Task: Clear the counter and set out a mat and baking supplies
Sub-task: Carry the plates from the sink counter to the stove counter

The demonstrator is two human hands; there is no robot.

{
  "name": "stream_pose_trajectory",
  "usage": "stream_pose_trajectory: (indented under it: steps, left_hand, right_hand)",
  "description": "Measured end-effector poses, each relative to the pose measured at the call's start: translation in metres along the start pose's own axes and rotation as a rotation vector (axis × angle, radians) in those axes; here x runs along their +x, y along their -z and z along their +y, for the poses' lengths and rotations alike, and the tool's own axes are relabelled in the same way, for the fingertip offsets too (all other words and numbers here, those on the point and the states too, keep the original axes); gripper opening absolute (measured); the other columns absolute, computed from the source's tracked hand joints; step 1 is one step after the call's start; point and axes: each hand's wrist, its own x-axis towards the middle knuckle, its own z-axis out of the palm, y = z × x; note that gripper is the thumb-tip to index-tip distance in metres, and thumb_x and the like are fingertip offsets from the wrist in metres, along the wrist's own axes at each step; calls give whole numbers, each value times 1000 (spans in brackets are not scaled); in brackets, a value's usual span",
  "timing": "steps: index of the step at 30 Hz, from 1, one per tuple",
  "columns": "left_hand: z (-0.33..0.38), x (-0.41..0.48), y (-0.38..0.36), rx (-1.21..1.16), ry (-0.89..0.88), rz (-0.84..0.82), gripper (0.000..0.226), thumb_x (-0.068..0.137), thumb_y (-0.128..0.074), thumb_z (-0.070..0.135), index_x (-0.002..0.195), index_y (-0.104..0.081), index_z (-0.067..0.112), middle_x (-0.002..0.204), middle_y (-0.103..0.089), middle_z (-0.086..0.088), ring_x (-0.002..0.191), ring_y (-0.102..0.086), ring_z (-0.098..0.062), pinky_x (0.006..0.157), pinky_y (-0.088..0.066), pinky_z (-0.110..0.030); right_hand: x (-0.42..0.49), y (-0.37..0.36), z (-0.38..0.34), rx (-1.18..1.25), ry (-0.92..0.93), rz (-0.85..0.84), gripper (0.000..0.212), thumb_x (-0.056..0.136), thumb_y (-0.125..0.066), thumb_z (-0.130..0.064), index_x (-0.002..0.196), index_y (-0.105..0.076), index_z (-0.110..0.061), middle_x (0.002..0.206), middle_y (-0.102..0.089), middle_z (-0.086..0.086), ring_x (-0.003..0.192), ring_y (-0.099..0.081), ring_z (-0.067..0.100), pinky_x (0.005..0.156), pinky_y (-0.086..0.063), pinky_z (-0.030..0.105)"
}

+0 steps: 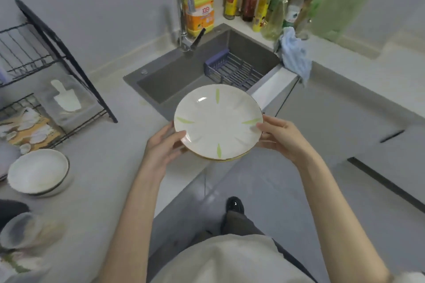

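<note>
Bare forearms stretch forward from a pale shirt, and between them hangs the load: a white round ceramic plate with green leaf marks (218,122), sitting on a second plate (222,159) of which only a yellowish rim shows. The left hand (161,145) and the right hand (282,138) clamp opposite edges, each thumb lying on the top rim and the fingers curled underneath, out of sight. The stack is in the air just in front of the grey rectangular sink (174,76), past the near edge of the pale counter (110,145) and partly over the floor.

That is the worry. Two glazed plates can slide on each other, and only the thumbs hold the upper one — a tilt toward either side could send it off, with hard floor below and nothing to catch it. Swinging left of the sink brings other hazards: a white bowl with a dark rim (38,171) stands on the counter there, and the black wire dish rack (69,60) juts out behind it, so a careless set-down could knock china against china or catch a rim on the wire.
</note>
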Motion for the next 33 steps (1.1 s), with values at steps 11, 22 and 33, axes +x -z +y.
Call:
stream_pose_trajectory:
  steps: [11, 22, 33]
  left_hand:
    - [-24, -13, -159, 197, 86, -390, 38, 87, -61, 4, 123, -62, 13, 100, -73, -3, 81, -70, -14, 66, -58, -28]
    - [-115, -59, -399, 397, 143, -664, 29, 87, -57, 2, 105, -68, 22, 89, -75, 4, 78, -71, -10, 63, -57, -23]
    - [-210, -125, -633, 532, 256, -996, 34, 84, -60, 3, 109, -70, 24, 90, -73, 3, 70, -66, -9, 82, -53, -32]
  right_hand:
    - [-127, 134, 34, 202, 68, 390, 31, 91, -58, -10, 122, -64, -15, 106, -73, 5, 96, -70, 24, 77, -58, 29]
    - [-244, 326, 74, 365, 107, 733, 41, 88, -61, -6, 129, -59, -13, 108, -72, 4, 91, -71, 20, 77, -59, 28]
    - [-362, 486, 108, 527, 135, 1119, 38, 89, -58, -8, 126, -61, -15, 107, -73, 4, 84, -71, 17, 76, -59, 30]
